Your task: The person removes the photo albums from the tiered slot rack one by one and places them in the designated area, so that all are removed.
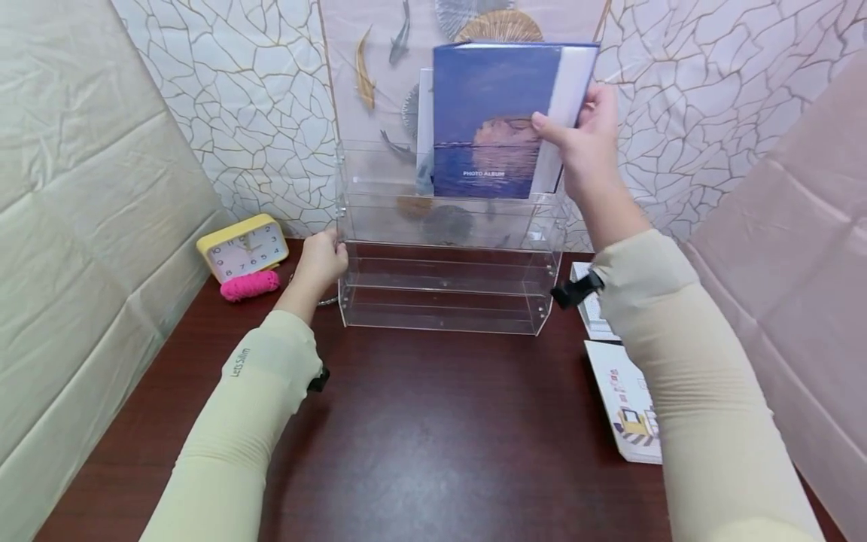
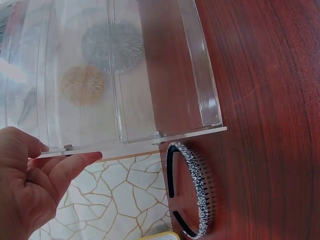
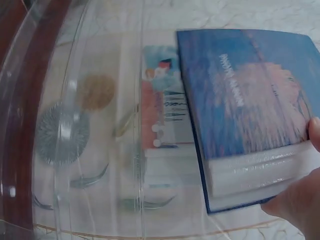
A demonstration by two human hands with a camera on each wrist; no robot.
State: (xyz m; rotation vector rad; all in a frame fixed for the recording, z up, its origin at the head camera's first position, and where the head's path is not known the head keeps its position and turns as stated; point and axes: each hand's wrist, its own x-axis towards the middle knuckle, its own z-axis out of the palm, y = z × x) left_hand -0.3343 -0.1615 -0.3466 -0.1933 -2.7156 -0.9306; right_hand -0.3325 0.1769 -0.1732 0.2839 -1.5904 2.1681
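A blue photo album [image 1: 497, 120] with a sea-and-rock cover is held by its right edge in my right hand [image 1: 592, 143], thumb across the front and fingers behind. Its lower edge is at the upper tier of a clear acrylic rack [image 1: 443, 282]; whether it touches the rack I cannot tell. Behind the album, another book [image 3: 167, 115] with a cartoon cover stands in the rack. My left hand [image 1: 321, 260] pinches the rack's left side panel, thumb on one face and fingers on the other in the left wrist view.
Left of the rack are a yellow alarm clock [image 1: 244, 247] and a pink yarn skein [image 1: 249, 286]. A glittery headband [image 2: 200, 190] lies beside the rack's left side. On the right lie a booklet with a digger picture [image 1: 626, 406] and a white item [image 1: 589, 301] behind it.
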